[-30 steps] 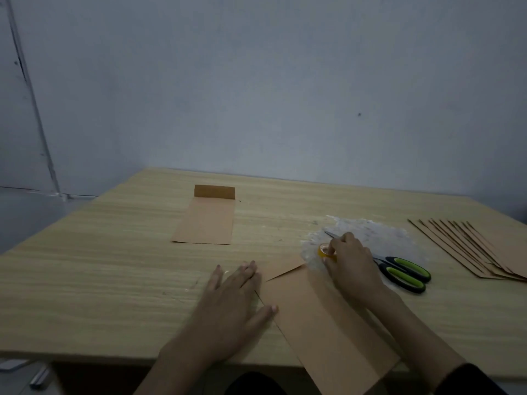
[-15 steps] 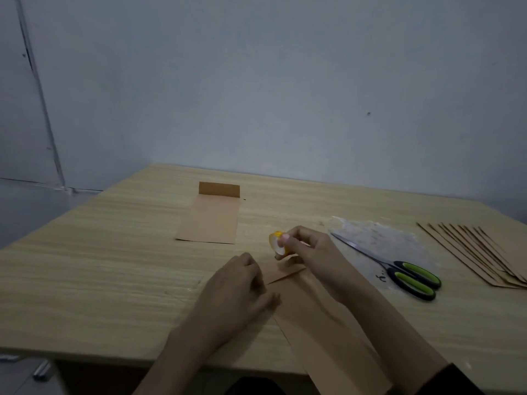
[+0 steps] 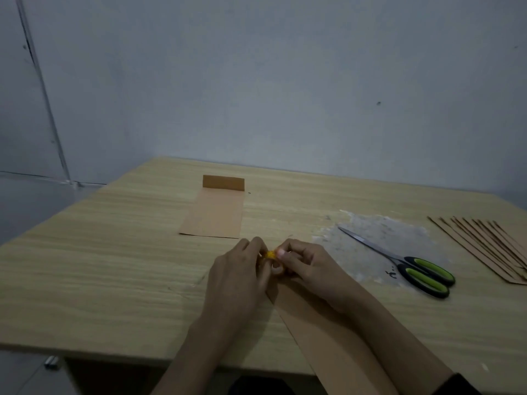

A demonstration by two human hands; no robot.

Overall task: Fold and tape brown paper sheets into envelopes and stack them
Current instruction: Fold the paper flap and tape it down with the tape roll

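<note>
Tape roll (image 3: pixel 273 259) mostly covered; paper stack (image 3: pixel 484 246) cut by right edge; sheet (image 3: pixel 319 343) by bottom.

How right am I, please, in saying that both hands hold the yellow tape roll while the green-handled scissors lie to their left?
One detail is wrong: the head view shows the green-handled scissors lying to the right of the hands. The left hand and right hand do both hold the yellow tape roll.

Dark sleeve (image 3: pixel 456 385) at R elbow; L forearm (image 3: pixel 194 352) bare.
</note>
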